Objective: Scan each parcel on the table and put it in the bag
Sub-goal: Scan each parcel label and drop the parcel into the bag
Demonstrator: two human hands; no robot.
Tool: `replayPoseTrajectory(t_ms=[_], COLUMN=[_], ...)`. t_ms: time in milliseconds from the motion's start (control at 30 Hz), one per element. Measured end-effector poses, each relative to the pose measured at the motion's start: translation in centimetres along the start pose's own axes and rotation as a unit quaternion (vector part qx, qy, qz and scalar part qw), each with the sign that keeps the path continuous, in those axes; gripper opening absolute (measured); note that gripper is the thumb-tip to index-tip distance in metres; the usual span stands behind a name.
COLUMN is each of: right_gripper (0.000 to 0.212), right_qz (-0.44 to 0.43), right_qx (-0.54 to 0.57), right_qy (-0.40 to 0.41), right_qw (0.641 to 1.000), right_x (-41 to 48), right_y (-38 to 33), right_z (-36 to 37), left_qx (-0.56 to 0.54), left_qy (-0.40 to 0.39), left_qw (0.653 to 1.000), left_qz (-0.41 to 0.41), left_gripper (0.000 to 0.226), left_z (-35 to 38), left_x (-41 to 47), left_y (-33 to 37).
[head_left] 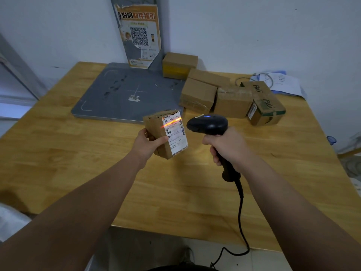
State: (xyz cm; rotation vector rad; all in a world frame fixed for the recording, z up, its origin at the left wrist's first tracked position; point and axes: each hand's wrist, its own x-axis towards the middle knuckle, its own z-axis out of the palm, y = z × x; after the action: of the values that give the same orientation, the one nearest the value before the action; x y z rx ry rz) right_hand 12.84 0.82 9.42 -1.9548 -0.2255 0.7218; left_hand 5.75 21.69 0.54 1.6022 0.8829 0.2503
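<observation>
My left hand (148, 142) holds the parcel (166, 133) upright above the table (78, 153), thumb on the near face, fingers behind. My right hand (228, 147) is wrapped round the scanner (208, 125) handle, and the red line falls across the label (175, 132) just beside it. The box looks light and stiff, with creased cardboard. I judge the plain sides the best hold, keeping the label uncovered.
</observation>
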Motion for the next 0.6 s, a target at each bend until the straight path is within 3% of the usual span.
replayPoseTrajectory(t_ms=[133,300,600], right_gripper=[0.018,0.008,0.027], right_qz=[0.003,-0.015,-0.055], right_qx=[0.016,0.031,0.093], right_qy=[0.004,-0.007,-0.118], right_qw=[1.000,0.999,0.987], right_x=[0.0,-0.1,-0.2], right_y=[0.1,1.0,2.1], right_z=[-0.4,0.1,6.9], left_qx=[-0.009,-0.010,-0.085], left_qy=[0.001,0.005,0.055], left_qw=[1.000,1.000,0.994], left_qz=[0.003,-0.006,-0.042], left_gripper=[0.078,0.078,0.078], left_z=[-0.1,-0.2,-6.1], left_x=[-0.1,-0.3,-4.1], left_y=[-0.1,-0.2,-2.7])
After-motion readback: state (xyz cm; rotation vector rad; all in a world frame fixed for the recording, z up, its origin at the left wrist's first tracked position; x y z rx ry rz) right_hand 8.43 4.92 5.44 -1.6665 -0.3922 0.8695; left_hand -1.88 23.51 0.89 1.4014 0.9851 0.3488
